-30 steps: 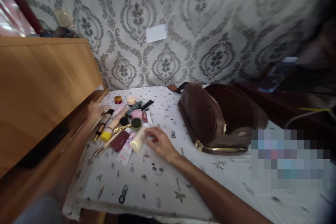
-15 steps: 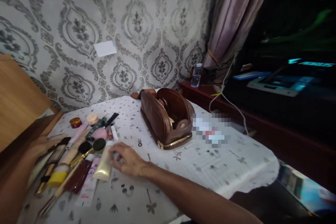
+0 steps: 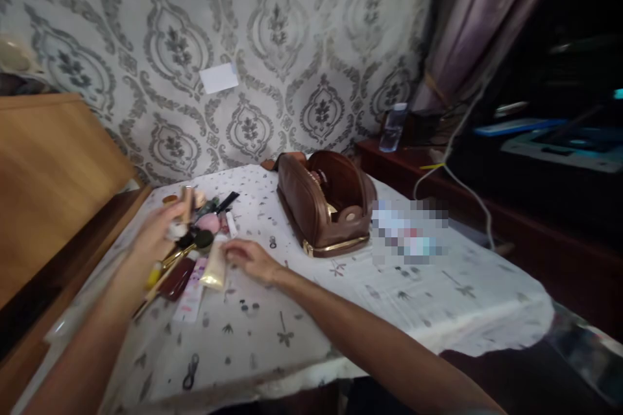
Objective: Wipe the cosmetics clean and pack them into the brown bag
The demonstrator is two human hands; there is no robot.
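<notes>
My left hand (image 3: 158, 230) is raised over the left side of a pile of cosmetics, its fingers closed around a slim beige-and-brown cosmetic item (image 3: 187, 205) that is blurred. My right hand (image 3: 253, 260) rests at the pile's right side with curled fingers, their tips against a cream-and-gold squeeze tube (image 3: 214, 266); whatever lies inside those fingers is hidden. Beside that tube lie a pink-and-white tube (image 3: 191, 295), a dark red bottle (image 3: 178, 277) and a pink rounded item (image 3: 208, 223). A brown cosmetic bag (image 3: 304, 207) stands unzipped to the right, with some items inside.
Under everything is a patterned white tablecloth (image 3: 302, 343). A wooden board (image 3: 58, 175) borders the left side, and papered wall (image 3: 272, 19) rises behind. At the right are a blurred-out patch (image 3: 409, 230), a clear bottle (image 3: 393, 128) and a white cable (image 3: 470, 188).
My left hand has lifted and moved right over the pile, now with the slim item in its fingers. My right hand stays by the cream-and-gold tube. The camera view has shifted left.
</notes>
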